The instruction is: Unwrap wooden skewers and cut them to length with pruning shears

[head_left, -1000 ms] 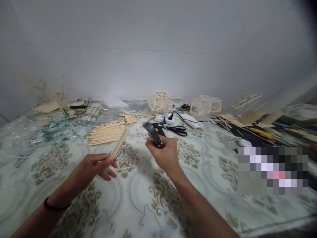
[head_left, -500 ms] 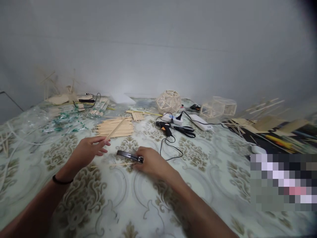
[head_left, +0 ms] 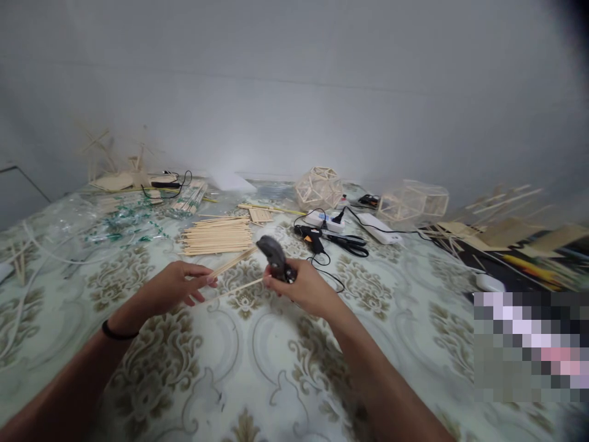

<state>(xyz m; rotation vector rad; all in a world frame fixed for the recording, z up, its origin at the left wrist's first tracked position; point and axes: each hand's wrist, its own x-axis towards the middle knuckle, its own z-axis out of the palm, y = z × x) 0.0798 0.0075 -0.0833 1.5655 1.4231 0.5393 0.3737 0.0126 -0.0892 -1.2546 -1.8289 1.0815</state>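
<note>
The left hand [head_left: 179, 285] pinches a few slim pale wooden sticks [head_left: 234, 262] above the floral-patterned pale-green surface [head_left: 234, 380]. The right hand [head_left: 306, 287] grips a dark grey curved hand tool [head_left: 272, 252] and one thin beige stick [head_left: 246, 285]; beyond lies a flat pile of straight wooden sticks [head_left: 217, 237].

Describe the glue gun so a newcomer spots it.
On the tablecloth, look just beyond the right hand, in front of the power strip. The glue gun is black; its orange patch sets it apart from the black handles beside it.
</note>
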